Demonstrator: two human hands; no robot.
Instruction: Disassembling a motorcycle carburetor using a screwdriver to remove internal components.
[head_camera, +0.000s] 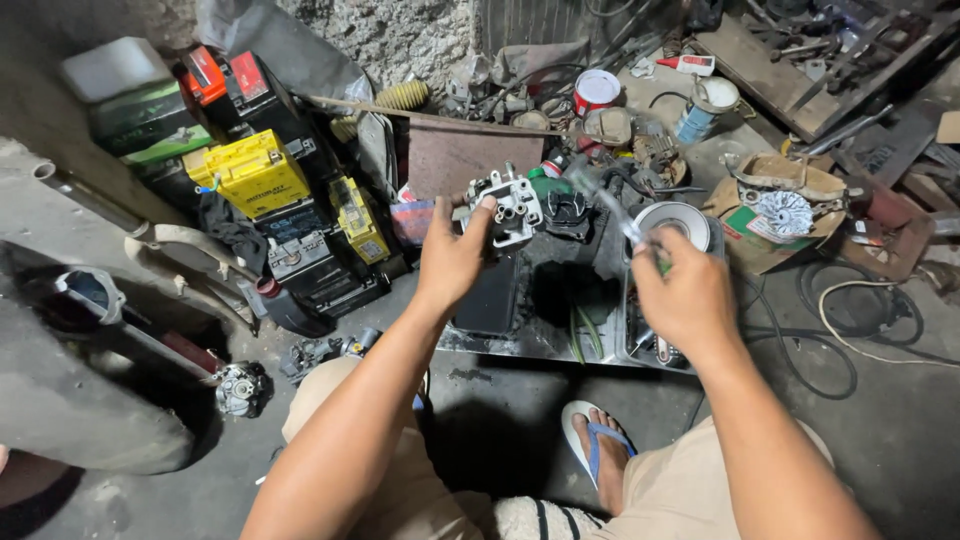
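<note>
My left hand (452, 255) grips a small grey metal engine part (510, 208) with several round holes, holding it up over a dark oily tray (530, 345). My right hand (682, 290) holds a thin tool (612, 208) with a green handle and a blurred shaft that points up and left toward the part. The two hands are a short way apart. A black part (568, 214) lies just behind the grey one.
Yellow and black batteries (255, 172) are stacked at the left. Cans (596, 90), cables and scrap crowd the back wall. A cardboard box with a toothed metal piece (783, 212) sits at the right. My foot in a blue sandal (600, 455) rests below the tray.
</note>
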